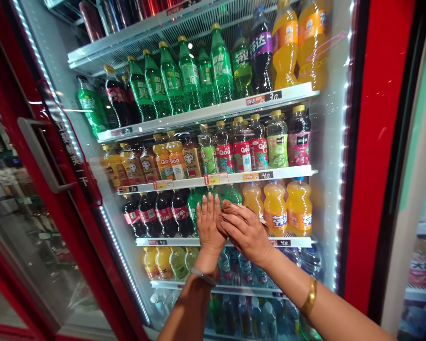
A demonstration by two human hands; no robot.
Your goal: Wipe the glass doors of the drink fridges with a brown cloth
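My left hand (211, 225) lies flat and upright against what looks like the glass front of a drinks fridge, fingers stretched out, with a grey bangle on its wrist. Beside it my right hand (250, 232) presses a folded brown cloth (228, 205), its fingers over the cloth; a gold bracelet is on that wrist. The cloth's far side is hidden under the palm. Behind both hands stand green bottles (232, 193) and orange soda bottles (275, 208), on a shelf with a white price edge (184, 242).
Shelves above hold Sprite-like green bottles (190, 71) and small juice bottles (243, 147). A grey door handle (39, 156) sits on the red frame at left. A red pillar (383, 142) borders the right side. Lower shelves hold water bottles (246, 270).
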